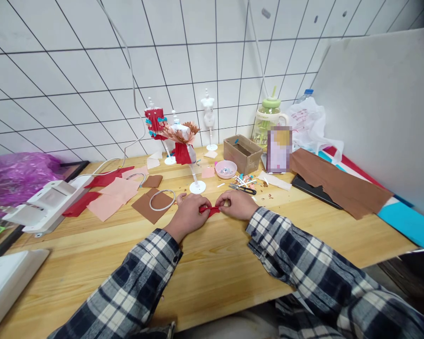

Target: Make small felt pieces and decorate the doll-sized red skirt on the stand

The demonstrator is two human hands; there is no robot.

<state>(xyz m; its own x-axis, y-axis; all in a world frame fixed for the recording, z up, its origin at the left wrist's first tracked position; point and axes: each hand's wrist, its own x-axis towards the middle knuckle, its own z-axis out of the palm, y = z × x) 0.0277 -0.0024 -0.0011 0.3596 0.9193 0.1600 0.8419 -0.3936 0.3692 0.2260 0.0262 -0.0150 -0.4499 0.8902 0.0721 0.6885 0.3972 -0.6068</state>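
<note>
Red piece (214, 211), held just over or against the desk (212, 268), between the hands; cannot tell whether touching the wood. Pinched at one end by the left hand (189, 213), fingers closed narrow; pinched at the other by the right hand (238, 205), thumb and fingertips together. From the red piece, at 2 o'clock, near the right hand: snips (245, 189), beside scattered scraps (244, 179). At 1 o'clock: pink bowl (226, 176) with small shiny bits inside, then open box (250, 162), with jug (266, 122) farther off. At 11 o'clock: dress form (194, 176), upright, dressed in red with a brown and peach ruffle. At 9 o'clock: ring (161, 210), lying on brown sheet (148, 214); peach sheets (115, 195) beyond. Between 2 and 3 o'clock, well apart: large brown piece (342, 181), partly over black slab (314, 190).
</note>
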